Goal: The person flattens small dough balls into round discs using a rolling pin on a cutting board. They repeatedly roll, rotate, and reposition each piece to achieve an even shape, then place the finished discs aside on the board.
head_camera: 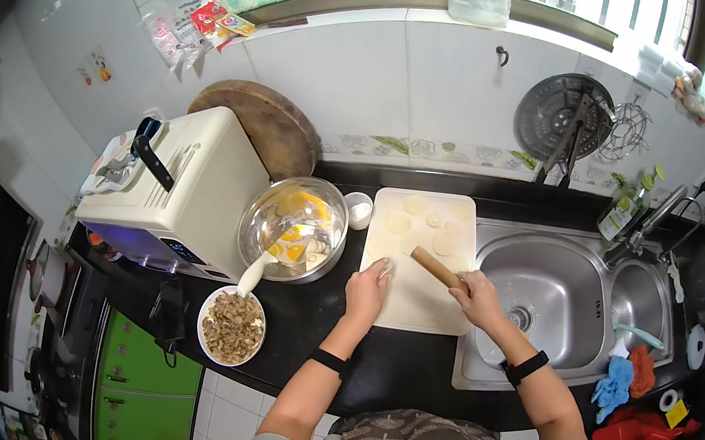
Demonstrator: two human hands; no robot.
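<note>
A pale cutting board (414,308) lies on the dark counter before me, with several thin round dough wrappers (445,242) spread over its far half. My right hand (477,298) grips the near end of a short wooden rolling pin (436,270), which points up and left over the board. At the board's left edge, my left hand (371,284) has its fingers closed on a small pale piece, seemingly dough. Left of the board stands a steel bowl (334,261) holding small dough pieces and a scraper (285,248). A white bowl of chopped filling (233,328) sits nearer me.
A small cup of white powder (359,211) touches the area between bowl and board. The steel sink (545,279) adjoins the board's right side. A cream countertop appliance (197,179) stands at left, a round wooden board (265,122) behind it. A soap bottle (624,212) stands by the faucet.
</note>
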